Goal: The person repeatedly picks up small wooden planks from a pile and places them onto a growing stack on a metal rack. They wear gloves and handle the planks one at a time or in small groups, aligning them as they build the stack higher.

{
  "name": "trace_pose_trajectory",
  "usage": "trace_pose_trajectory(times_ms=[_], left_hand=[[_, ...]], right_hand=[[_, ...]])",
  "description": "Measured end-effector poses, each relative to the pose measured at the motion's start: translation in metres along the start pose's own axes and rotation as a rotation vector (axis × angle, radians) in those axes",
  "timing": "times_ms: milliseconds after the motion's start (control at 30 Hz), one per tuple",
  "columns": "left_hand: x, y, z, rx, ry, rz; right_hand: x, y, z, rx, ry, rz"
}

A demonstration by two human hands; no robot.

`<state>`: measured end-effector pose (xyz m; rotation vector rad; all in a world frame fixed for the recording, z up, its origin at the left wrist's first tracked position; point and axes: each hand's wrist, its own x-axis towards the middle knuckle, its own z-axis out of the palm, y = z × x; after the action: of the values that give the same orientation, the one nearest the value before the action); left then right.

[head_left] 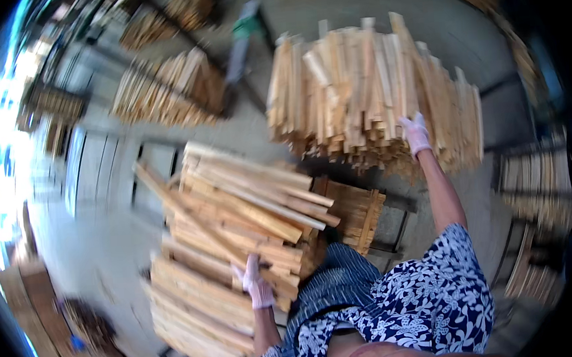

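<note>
My left hand (255,285), in a pale glove, closes around the near end of a wooden strip (192,215). That strip lies slantwise across a stack of planks (200,284) at the lower left. My right hand (416,135), gloved the same way, reaches forward to a large pile of wooden strips (339,88). Its thumb and fingers sit around the near end of a long strip (402,57), which sticks out past the others at the pile's far side. Motion blur softens the fingers of both hands.
Between the two stacks sits a lower bundle of short boards (351,214) on a dark metal frame. Another wood pile (167,87) stands at the far left, near a green-and-grey stand (246,32). Stacked wood (538,177) lines the right side. Brown boxes (43,315) stand at the lower left.
</note>
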<state>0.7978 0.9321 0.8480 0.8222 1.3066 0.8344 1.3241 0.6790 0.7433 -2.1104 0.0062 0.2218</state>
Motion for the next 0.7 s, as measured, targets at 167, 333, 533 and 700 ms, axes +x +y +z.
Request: trace_pose_trajectory(times_ms=[167, 333, 533, 700], left_hand=[[0.027, -0.037, -0.020, 0.002, -0.120, -0.005], [0.037, -0.043, 0.004, -0.298, -0.142, -0.014], [0.022, -0.034, -0.012, -0.246, -0.109, 0.035], [0.014, -0.014, -0.084, -0.328, -0.106, 0.158]], right_hand=[[-0.174, -0.051, 0.065, 0.148, -0.304, -0.137], [-0.325, -0.118, 0.120, 0.365, -0.971, 0.022], [-0.414, -0.127, 0.190, 0.051, -1.222, -0.647], [-0.422, -0.172, 0.222, -0.316, -1.704, -0.689]])
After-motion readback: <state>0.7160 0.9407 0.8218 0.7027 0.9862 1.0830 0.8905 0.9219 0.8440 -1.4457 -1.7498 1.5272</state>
